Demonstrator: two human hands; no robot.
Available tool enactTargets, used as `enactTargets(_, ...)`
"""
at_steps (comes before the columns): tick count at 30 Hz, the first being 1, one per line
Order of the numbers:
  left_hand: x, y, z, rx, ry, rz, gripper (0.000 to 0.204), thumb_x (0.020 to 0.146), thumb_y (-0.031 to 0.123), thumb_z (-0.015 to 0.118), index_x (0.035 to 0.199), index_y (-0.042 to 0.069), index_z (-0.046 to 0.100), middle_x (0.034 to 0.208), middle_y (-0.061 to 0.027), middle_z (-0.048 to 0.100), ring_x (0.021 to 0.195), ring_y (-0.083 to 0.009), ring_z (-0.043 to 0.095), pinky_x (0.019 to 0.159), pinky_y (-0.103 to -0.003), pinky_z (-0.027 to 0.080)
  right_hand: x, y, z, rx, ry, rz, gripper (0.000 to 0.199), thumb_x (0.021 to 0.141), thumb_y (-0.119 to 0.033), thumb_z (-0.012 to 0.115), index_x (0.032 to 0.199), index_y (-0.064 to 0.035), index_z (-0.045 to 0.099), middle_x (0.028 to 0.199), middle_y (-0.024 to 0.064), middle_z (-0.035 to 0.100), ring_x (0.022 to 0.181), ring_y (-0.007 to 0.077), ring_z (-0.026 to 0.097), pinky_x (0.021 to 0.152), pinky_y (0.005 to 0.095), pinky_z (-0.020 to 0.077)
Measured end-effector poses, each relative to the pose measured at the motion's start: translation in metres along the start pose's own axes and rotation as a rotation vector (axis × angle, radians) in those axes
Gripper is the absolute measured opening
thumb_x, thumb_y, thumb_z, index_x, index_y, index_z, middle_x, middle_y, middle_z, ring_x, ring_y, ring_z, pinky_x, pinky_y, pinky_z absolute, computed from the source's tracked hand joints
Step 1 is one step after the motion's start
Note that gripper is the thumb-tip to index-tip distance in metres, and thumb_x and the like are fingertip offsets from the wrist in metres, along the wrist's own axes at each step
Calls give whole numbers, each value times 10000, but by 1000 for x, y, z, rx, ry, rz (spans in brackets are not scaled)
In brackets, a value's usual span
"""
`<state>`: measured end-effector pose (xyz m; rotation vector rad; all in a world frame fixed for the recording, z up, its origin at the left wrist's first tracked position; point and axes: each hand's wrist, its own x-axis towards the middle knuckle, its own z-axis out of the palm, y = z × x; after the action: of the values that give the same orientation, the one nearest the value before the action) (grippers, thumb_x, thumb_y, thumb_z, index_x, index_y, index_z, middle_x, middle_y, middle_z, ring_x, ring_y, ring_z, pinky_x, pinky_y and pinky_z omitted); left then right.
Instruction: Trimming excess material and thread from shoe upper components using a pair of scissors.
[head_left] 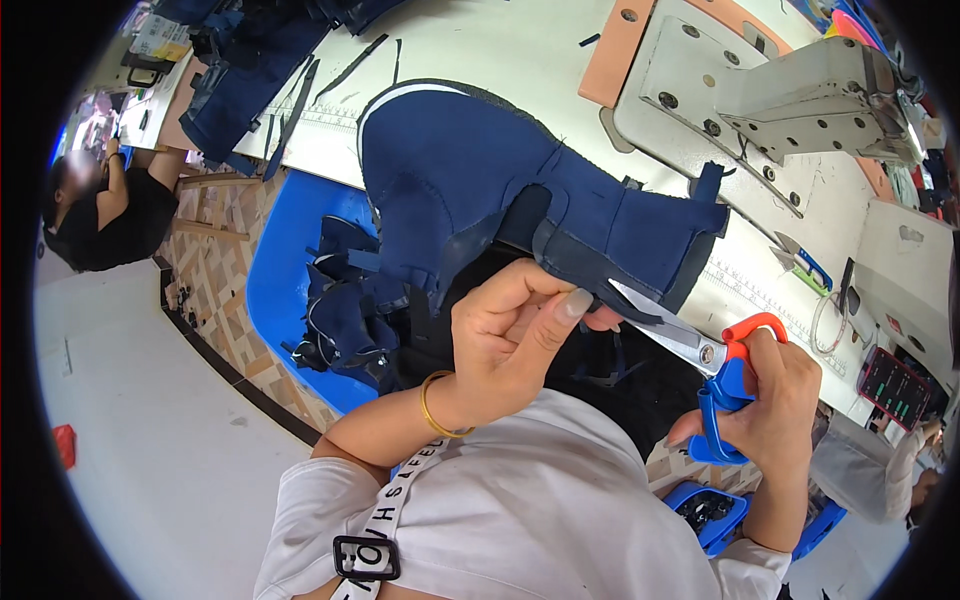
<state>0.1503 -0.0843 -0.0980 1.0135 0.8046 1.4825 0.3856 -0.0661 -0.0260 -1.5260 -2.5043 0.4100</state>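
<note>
A navy sewn fabric piece with dark trim lies over the front edge of the white table in front of me. My left hand is closed, its thumb and fingertips pinching a dark strip at the piece's near edge. My right hand grips scissors by their red and blue handles. The scissor blades are parted and point left, with the dark strip between or against them; whether they bite into it I cannot tell.
A blue bin with similar navy pieces stands below the table at left. A sewing machine occupies the back right, with thread snips and a phone nearby. More navy fabric sits at back left. Another person sits farther left.
</note>
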Motion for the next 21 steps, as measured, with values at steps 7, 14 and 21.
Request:
enactTargets(7,-2,-2,-5,-29,3,25,118,948,24,518,984,-81,560,960,-165,650,849,-172,657,780,-281,533,-4,2,2,28,-29,26,595,417,-417,863,751,-49,537,522,34,345,450,200,393,470,283,323)
enactTargets(14,-3,-4,-9,148,-11,-22,81,912,13,568,883,-48,613,817,-132,680,758,-141,655,678,-237,511,7,-1,7,-74,67,-33,454,433,-265,800,670,-51,476,540,52,353,456,218,399,467,316,307)
enactTargets(21,-11,-8,-11,201,-43,-38,93,904,51,599,882,-33,634,809,-95,675,710,-115,605,644,-228,473,10,3,-11,-233,56,-171,691,396,-597,816,694,-54,510,555,37,445,470,224,459,477,312,345)
